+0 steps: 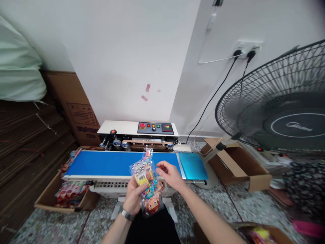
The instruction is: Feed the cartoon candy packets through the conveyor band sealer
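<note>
At your twelve o'clock, a conveyor belt (pixel 101 164) runs crosswise, with a machine (pixel 119 127) behind it, before the wall (pixel 122 67). Packets (pixel 152 201) lie in your left hand (pixel 134 195), your right hand (pixel 174 175) just beside at two o'clock. At ten, a box (pixel 48 196) holds more packets (pixel 71 194), stacked cardboard (pixel 30 156) further left. The fan (pixel 299 130) stands at two, beside an open carton (pixel 260 181).

Apparently a packing workshop, identifiable by the conveyor-belt sealing machine (pixel 114 163) with its control panel (pixel 155 128), open carton (pixel 48 196) of printed packets (pixel 69 194), stack of flattened cardboard (pixel 30 142), and large fan (pixel 291 130).
</note>
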`<state>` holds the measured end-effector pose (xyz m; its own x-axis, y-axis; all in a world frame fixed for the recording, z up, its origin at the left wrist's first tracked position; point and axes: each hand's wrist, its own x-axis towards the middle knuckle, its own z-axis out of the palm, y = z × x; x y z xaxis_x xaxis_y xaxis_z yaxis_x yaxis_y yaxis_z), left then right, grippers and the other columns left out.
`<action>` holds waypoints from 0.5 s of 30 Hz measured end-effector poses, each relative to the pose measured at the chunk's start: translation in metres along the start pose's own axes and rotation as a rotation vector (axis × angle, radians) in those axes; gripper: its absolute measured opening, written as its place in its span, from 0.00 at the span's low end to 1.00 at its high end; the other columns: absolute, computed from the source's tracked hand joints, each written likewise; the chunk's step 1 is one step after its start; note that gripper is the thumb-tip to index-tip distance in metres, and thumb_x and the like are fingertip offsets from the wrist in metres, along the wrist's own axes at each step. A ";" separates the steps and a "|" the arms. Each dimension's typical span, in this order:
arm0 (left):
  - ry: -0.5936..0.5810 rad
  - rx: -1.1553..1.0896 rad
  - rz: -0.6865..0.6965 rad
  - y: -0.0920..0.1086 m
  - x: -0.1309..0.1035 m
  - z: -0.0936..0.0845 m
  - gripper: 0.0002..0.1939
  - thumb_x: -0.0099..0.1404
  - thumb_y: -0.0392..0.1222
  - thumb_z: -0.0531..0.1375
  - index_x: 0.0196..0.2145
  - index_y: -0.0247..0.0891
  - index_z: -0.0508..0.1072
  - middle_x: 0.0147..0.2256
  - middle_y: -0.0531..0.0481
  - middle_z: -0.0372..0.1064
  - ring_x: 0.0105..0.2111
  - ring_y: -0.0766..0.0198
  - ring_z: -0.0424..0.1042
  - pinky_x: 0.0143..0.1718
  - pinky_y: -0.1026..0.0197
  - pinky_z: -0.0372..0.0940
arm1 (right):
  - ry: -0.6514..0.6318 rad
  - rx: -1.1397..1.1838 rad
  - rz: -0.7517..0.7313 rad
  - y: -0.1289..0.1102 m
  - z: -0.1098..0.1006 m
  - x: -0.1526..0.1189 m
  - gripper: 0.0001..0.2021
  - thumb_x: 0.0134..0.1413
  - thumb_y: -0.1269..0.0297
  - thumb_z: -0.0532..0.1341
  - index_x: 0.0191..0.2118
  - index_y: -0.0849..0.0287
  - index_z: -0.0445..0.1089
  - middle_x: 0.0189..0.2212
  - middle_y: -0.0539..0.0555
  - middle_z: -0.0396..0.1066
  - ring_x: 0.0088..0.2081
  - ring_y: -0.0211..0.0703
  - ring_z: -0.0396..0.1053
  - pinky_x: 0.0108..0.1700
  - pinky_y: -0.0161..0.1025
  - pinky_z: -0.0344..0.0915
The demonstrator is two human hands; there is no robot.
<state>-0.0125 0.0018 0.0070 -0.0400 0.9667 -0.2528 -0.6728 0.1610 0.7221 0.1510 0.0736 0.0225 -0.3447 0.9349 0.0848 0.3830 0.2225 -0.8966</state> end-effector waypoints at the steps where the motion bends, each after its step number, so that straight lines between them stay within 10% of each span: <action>1: -0.004 -0.001 0.004 -0.001 -0.001 0.002 0.23 0.48 0.31 0.64 0.43 0.38 0.67 0.41 0.44 0.73 0.40 0.55 0.72 0.44 0.53 0.64 | 0.014 -0.040 -0.020 -0.006 0.002 -0.002 0.09 0.53 0.58 0.56 0.35 0.58 0.68 0.28 0.50 0.70 0.29 0.37 0.67 0.31 0.32 0.61; 8: 0.045 0.003 0.000 -0.006 -0.001 0.009 0.25 0.46 0.32 0.66 0.43 0.39 0.67 0.40 0.45 0.73 0.40 0.54 0.72 0.42 0.53 0.65 | 0.268 -0.134 -0.089 -0.010 0.009 -0.007 0.11 0.57 0.59 0.51 0.33 0.58 0.67 0.29 0.52 0.70 0.32 0.39 0.67 0.34 0.33 0.61; 15: 0.091 0.020 -0.072 -0.008 -0.001 -0.005 0.24 0.45 0.34 0.67 0.41 0.39 0.68 0.38 0.46 0.75 0.36 0.56 0.74 0.38 0.57 0.66 | 0.550 -0.265 0.206 0.057 -0.039 0.013 0.15 0.57 0.55 0.46 0.32 0.58 0.64 0.24 0.51 0.68 0.27 0.40 0.65 0.30 0.33 0.59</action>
<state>-0.0113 -0.0018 -0.0014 -0.0601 0.9306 -0.3610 -0.6616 0.2337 0.7125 0.2020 0.1093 -0.0101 0.2215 0.9552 0.1961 0.6175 0.0183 -0.7863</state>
